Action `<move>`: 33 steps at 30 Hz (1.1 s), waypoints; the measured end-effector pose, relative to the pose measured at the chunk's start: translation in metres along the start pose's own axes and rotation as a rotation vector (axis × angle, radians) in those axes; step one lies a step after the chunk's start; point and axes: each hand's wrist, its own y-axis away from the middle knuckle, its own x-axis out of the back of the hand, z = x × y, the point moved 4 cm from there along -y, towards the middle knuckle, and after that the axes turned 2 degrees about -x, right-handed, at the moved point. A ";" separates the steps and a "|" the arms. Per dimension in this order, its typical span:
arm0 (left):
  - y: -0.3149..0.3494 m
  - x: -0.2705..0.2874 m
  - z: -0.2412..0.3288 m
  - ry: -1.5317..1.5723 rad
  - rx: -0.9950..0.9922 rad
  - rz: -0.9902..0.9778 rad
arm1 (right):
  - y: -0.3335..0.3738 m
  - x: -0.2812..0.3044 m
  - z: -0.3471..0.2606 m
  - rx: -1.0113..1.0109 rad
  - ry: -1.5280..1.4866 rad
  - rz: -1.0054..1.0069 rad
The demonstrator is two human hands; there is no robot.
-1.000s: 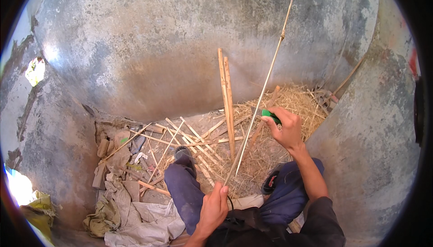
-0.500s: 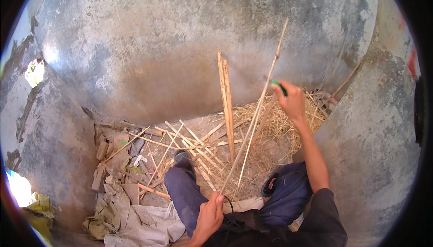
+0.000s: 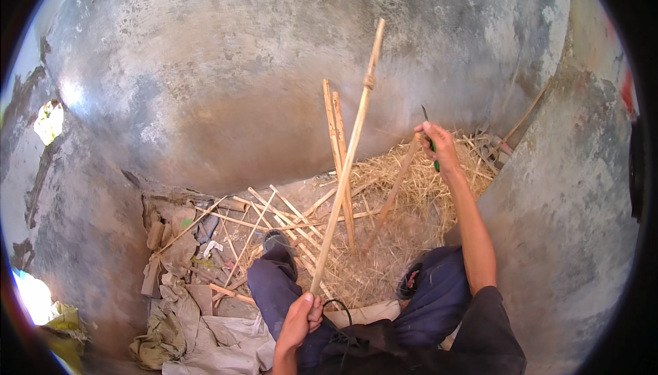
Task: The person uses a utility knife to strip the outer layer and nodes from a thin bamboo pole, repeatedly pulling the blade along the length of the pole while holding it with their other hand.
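My left hand (image 3: 299,318) is closed round the lower end of a long bamboo strip (image 3: 340,190). The strip is pale, with a knot near its upper end, and slants up and away from me. To its right, raised, my right hand (image 3: 441,146) grips a small knife (image 3: 425,113) with a green handle, its dark blade pointing up. The knife is apart from the strip. A thin pale sliver (image 3: 392,133) shows faintly beside my right fingers; I cannot tell whether they hold it.
Two slender sticks (image 3: 332,116) stand upright in front, and a brown slat (image 3: 394,197) leans near my right hand. Straw (image 3: 449,186) and loose strips (image 3: 257,228) cover the floor between my legs and the curved grey wall (image 3: 226,67). Crumpled cloth (image 3: 216,341) lies at the left.
The bamboo strip has swung left and its tip has turned. My right hand has come off it, turning the knife blade upward. The left hand has shifted slightly left and down.
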 end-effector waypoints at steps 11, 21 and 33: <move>-0.027 -0.002 -0.010 0.114 0.119 -0.219 | 0.077 -0.081 -0.041 -0.021 -0.047 -0.296; -0.014 -0.019 0.062 -1.099 -0.421 0.186 | 0.098 -0.094 -0.049 0.074 0.040 -0.243; -0.036 -0.062 0.092 -0.462 -0.323 0.023 | 0.137 -0.117 -0.083 0.074 -0.153 -0.206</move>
